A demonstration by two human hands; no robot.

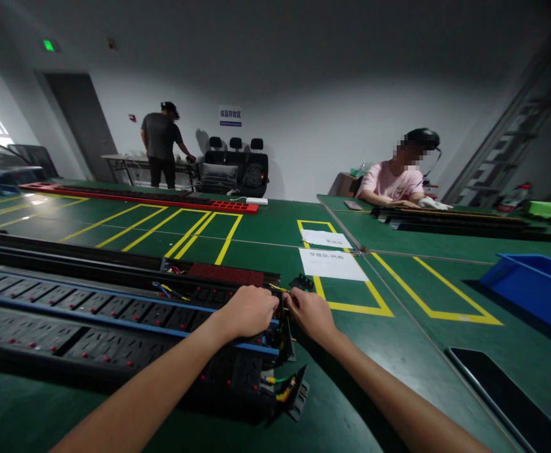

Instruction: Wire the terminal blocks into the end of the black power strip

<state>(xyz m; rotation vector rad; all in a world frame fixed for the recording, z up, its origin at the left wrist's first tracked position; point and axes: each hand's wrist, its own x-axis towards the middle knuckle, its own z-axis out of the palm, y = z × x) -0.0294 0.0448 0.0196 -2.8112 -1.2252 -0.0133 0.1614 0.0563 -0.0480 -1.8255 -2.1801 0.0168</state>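
Forearms [162, 371], green table [407, 340], pale wall [322, 126] behind

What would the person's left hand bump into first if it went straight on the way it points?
Probably the right hand, just beyond the left hand near the end of the black socket strips, though depth is unclear from this single view.

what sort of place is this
Probably an assembly workshop: black socket strips lie on a green worktable marked with yellow outlines, and a co-worker in pink is at long black pieces beyond.
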